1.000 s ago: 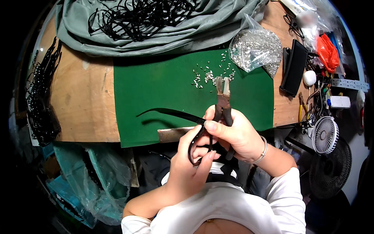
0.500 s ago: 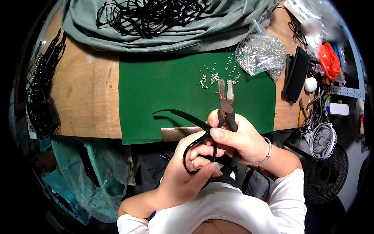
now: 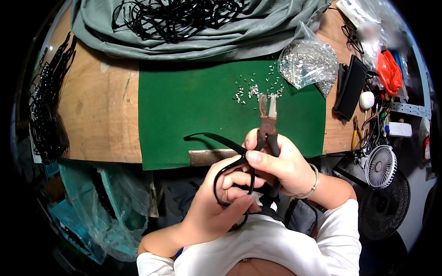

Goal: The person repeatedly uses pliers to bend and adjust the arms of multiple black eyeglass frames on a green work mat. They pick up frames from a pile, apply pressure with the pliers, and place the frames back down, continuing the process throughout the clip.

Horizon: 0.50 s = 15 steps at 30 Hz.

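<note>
A glossy black strap (image 3: 224,141) is gathered between my hands. Its free end curves out to the left above the mat, and a loop of it hangs over the fingers of my left hand (image 3: 207,200), which is closed on it. My right hand (image 3: 294,170) is closed round the dark handles of a pair of pliers (image 3: 268,125), while its thumb pinches the strap. The worn metal jaws point away from me and stand apart. Just past their tips, small silvery metal pieces (image 3: 252,91) lie scattered. Fingers hide the pinched part of the strap.
A green mat (image 3: 184,101) covers the wooden table, with a textured strip (image 3: 209,158) at its near edge. Beyond lie a bag of metal pieces (image 3: 308,62) and black straps (image 3: 177,18) on grey cloth. More straps (image 3: 48,106) hang at left; fans (image 3: 381,166) stand at right.
The strap's free end has shifted slightly right and down. Both hands stay in nearly the same place, and the pliers' jaws look slightly closer together.
</note>
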{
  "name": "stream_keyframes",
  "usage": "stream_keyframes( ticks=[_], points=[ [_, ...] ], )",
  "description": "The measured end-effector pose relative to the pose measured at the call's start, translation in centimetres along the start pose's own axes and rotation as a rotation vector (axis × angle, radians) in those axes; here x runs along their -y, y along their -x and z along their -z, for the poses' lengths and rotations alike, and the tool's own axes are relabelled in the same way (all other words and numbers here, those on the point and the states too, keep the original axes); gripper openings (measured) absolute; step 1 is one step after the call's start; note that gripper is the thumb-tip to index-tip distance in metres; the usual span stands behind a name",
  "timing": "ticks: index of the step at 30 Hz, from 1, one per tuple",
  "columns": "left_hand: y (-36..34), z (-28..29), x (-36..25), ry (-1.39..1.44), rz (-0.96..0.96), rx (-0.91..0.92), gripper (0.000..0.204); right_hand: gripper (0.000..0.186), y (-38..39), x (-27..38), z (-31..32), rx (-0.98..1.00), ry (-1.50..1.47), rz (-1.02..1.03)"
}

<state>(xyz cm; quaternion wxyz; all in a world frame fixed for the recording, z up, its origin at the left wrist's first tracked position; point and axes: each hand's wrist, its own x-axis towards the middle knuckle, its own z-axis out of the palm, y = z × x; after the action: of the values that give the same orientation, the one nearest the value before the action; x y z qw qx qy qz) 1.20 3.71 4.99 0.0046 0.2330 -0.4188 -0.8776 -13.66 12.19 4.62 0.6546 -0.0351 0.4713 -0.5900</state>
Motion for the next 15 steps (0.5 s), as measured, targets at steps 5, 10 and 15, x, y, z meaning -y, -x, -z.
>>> stream_keyframes(
  ticks=[5, 10, 15],
  points=[
    [0.9, 0.9, -1.0, 0.103, 0.072, 0.062, 0.056, 0.021, 0.5, 0.3, 0.9, 0.041, 0.225, 0.123],
    [1.1, 1.8, -2.5, 0.083, 0.194, 0.057, 0.047, 0.029, 2.3, 1.8, 2.7, 0.257, 0.924, -0.014],
    [1.3, 1.5, -2.1, 0.018, 0.160, -0.001, 0.044, 0.022, 1.8, 2.3, 1.7, 0.364, 1.057, -0.008]
  ],
)
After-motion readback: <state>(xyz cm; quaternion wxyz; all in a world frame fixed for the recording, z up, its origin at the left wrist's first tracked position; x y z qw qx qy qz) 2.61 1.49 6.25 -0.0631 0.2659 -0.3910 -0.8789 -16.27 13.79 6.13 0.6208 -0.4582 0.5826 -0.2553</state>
